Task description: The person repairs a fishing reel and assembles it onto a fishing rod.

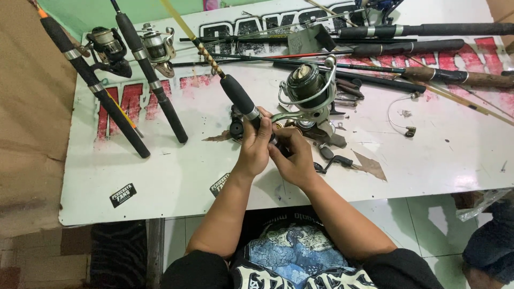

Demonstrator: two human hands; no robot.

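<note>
White desk [160,182] with large red and black printed lettering, seen from above; items listed L to R.

- Far L: black rod butt [93,83] with silver rings, lying diagonally, dark spinning reel [110,51] mounted near its upper end.
- Just beside it: second black rod butt [152,80], same slant, with a silver reel [159,47] attached.
- Near front edge: two small black stickers [122,195] on the desk surface, one partly under the L forearm.
- Centre-L: rod with black foam grip [238,96] and gold-and-dark wrapped blank running up toward the top edge. Its lower end sits in the left hand [254,147] – fingers curled and clamped round the reel-seat area.
- Centre: right hand [292,155], touching the L hand, fingers closed together on a small dark part at the seat; exact part hidden by the fingers, cannot tell what it is.
- Just above both hands: large spinning reel [308,88], dark spool, silver bail wire, its foot down at the rod by the hands.
- R of hands: loose black reel handle [334,160] lying flat, near a brown torn scrap [372,166].
- Further R: short wire leader w/ small clip [401,115], apart from the rest.
- Top R: several rods [423,48] laid roughly horizontal, black and cork grips, overlapping.

Person seated at the front edge – dark sleeves, printed shirt.
</note>
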